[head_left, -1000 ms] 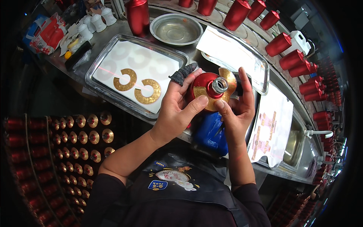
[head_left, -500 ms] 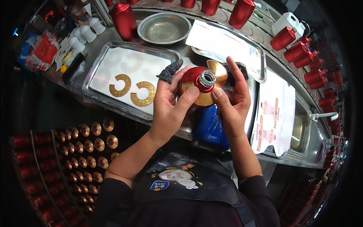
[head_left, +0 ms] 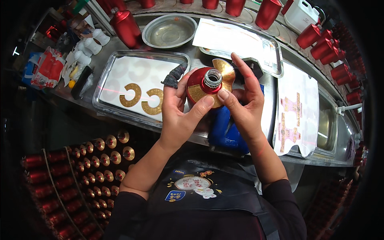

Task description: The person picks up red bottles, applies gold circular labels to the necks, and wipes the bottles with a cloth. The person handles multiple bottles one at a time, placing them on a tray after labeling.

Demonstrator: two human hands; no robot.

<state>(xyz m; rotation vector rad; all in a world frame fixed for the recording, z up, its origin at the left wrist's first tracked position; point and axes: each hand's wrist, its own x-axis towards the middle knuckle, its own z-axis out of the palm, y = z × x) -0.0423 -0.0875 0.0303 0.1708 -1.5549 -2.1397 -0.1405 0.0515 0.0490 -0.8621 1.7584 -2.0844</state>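
Observation:
Both hands hold a red bottle point(head_left: 192, 76), its bare threaded neck tipped up toward me. A gold C-shaped decal point(head_left: 197, 93) curves round the bottle's shoulder; its far right end stands up, away from the surface. My left hand point(head_left: 179, 110) grips the bottle's left side, thumb on the decal below the neck. A black wrap covers its index fingertip. My right hand point(head_left: 245, 108) supports the right side, its thumb pressing the decal close to the neck and its index finger stretched upward. Two more gold decals point(head_left: 131, 95) lie on white sheet in a metal tray point(head_left: 98, 98) beyond my left hand.
A round metal basin point(head_left: 170, 32) sits behind the tray. Under my hands is a blue object point(head_left: 228, 134). To the right are a printed sheet point(head_left: 298, 116) and a sink point(head_left: 327, 128). Red bottles point(head_left: 269, 13) line the back; decorated ones point(head_left: 115, 157) stand in rows lower left.
The view has shifted slightly. Both hands keep nearly the same hold on the bottle, with the thumbs still on the decal and its far end still raised.

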